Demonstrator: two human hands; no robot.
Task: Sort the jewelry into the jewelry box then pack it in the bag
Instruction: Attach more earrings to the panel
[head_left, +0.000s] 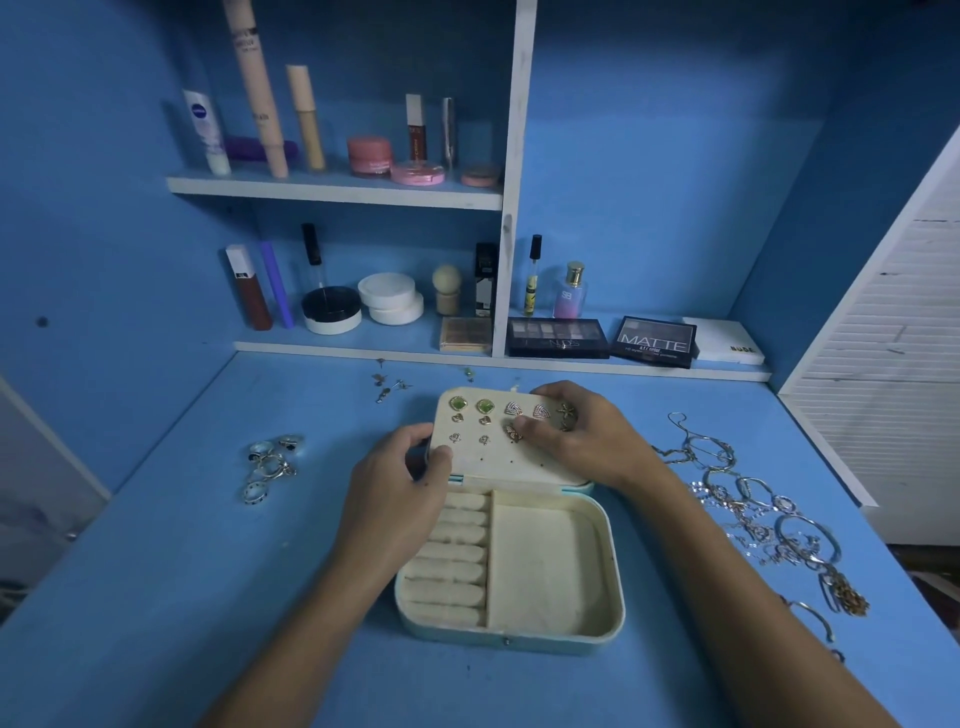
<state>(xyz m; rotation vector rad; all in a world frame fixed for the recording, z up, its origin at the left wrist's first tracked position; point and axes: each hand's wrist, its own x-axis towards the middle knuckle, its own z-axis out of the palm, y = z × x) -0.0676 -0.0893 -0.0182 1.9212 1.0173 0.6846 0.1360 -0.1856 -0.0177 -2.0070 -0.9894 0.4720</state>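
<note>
The left hand (410, 467) grips the jewelry box lid (498, 457), bracing it; the right hand (576, 431) pinches an earring (513, 431) at its fingertips and should push its post straight in.

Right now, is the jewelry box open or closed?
Open. The jewelry box has its lid tipped back, showing earrings pinned inside, empty ring rolls and a bare compartment.

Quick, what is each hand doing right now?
Left hand: grips the left edge of the jewelry box lid.
Right hand: pinches an earring against the lid.
</note>
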